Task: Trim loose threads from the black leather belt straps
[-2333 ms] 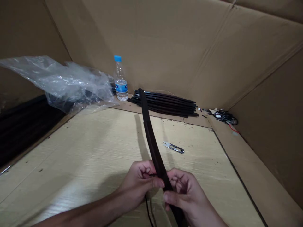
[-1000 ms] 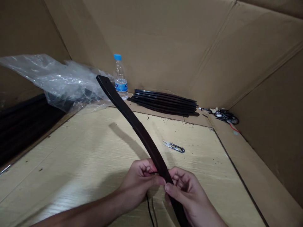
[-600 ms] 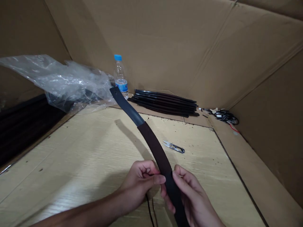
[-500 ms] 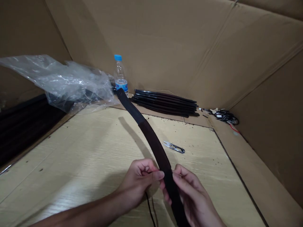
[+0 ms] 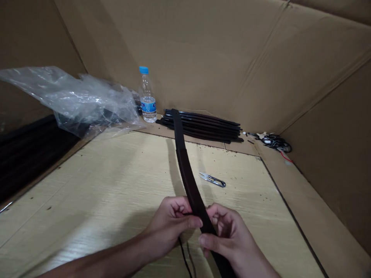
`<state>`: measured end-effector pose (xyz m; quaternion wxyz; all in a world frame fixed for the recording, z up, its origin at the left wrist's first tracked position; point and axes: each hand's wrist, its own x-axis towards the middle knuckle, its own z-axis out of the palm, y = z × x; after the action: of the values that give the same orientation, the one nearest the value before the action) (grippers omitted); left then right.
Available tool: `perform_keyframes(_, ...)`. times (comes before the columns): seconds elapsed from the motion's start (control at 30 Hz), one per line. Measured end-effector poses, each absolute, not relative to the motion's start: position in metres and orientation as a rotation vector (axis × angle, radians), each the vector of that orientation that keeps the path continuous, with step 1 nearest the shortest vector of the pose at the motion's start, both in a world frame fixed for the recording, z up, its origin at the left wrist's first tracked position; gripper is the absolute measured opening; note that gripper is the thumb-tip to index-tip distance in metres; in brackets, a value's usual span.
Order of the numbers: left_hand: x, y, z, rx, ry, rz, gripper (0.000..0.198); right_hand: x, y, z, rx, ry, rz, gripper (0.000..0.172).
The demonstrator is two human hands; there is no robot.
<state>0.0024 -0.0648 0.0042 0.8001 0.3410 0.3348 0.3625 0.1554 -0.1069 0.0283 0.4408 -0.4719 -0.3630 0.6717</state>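
Observation:
A long dark strap [image 5: 188, 173], with a wider dark brown padded section and a narrower black end, runs from the bottom edge up toward the back of the table. My left hand [image 5: 176, 222] pinches its left edge, thumb on top. My right hand [image 5: 227, 235] is closed on the right edge slightly lower, its thumb lying across the strap. A thin black cord [image 5: 184, 255] hangs below my left hand; its upper end is hidden. Thread snips [image 5: 213, 179] lie on the table to the right of the strap.
Behind are a stack of dark straps [image 5: 208, 127], a water bottle [image 5: 148, 104] with a blue cap, and a clear plastic bag [image 5: 95, 102] over more dark strips [image 5: 31, 154] at left. Tangled cords [image 5: 275, 143] lie at back right. Cardboard walls [image 5: 188, 50] enclose the wooden tabletop [image 5: 87, 185].
The strap's far end has swung right, from in front of the bottle to over the stack. My right thumb has moved down and across onto the strap's face; my left hand stays nearly in place.

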Motion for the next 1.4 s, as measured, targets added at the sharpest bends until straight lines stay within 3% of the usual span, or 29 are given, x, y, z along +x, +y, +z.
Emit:
perform_keyframes(0.17,0.004,-0.066,0.003,0.677,0.721,0.778,0.034,0.153,-0.111,0.026,-1.092,-0.894,1.775,0.045)
perform_keyframes(0.6,0.008,-0.060,0.007,0.652,0.734,0.928,0.034,0.157,-0.111,0.028,-1.129,-0.804,1.574,0.026)
perform_keyframes(0.83,0.008,-0.063,0.006,0.650,0.656,0.841,0.029,0.153,-0.109,0.029,-1.141,-0.798,1.602,0.057)
perform_keyframes(1.07,0.005,-0.062,0.007,0.737,0.659,0.790,0.026,0.147,-0.110,0.020,-1.114,-0.933,1.470,0.039)
perform_keyframes(1.4,0.004,-0.061,0.009,0.854,0.623,0.761,0.034,0.144,-0.115,0.021,-1.181,-0.958,1.438,0.034)
